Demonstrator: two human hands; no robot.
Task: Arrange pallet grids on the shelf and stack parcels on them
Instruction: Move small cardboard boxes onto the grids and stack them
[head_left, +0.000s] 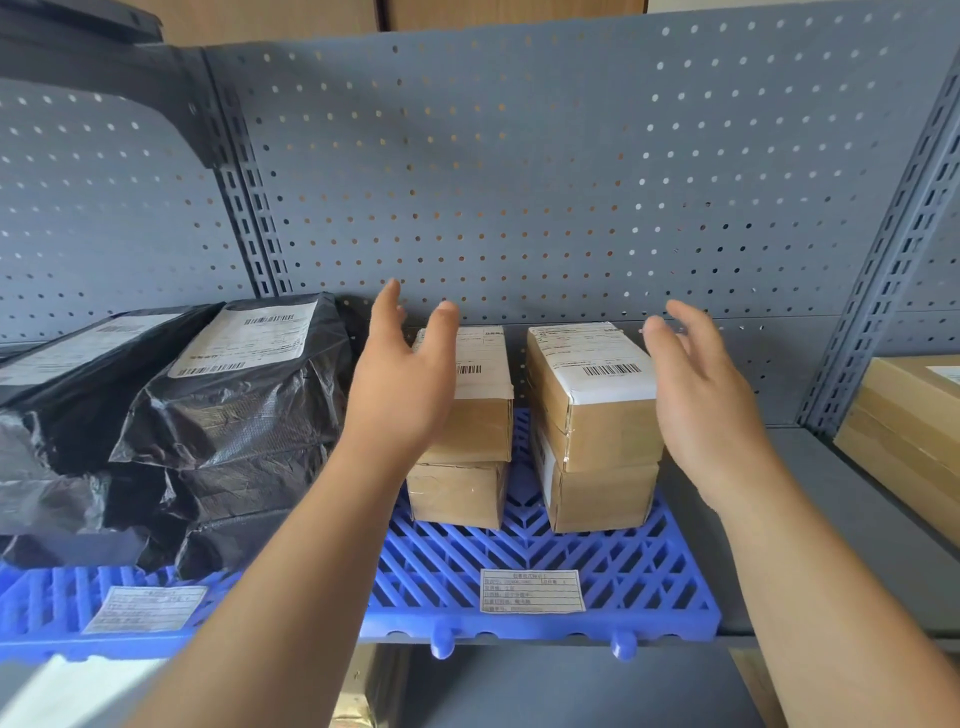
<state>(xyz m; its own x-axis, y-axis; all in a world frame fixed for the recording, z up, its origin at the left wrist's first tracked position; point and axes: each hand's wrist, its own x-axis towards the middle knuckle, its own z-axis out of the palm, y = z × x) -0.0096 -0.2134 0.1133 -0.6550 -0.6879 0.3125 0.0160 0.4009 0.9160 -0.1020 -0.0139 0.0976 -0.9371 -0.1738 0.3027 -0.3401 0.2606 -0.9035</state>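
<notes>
Two blue pallet grids lie side by side on the grey shelf, one at the left (47, 608) and one in the middle (519, 551). On the middle grid stand two stacks of brown cardboard parcels, a left stack (467, 441) and a right stack (597, 426), each two boxes high with a white label on top. Black bagged parcels (218, 415) are piled on the left grid. My left hand (400, 379) hovers open in front of the left stack, hiding part of it. My right hand (701, 395) is open just right of the right stack, holding nothing.
A grey pegboard back panel (519, 182) rises behind the parcels, with slotted uprights at left (254, 218) and right (893, 270). A large cardboard box (909, 431) sits in the neighbouring bay at the far right. Bare grey shelf (831, 519) lies right of the middle grid.
</notes>
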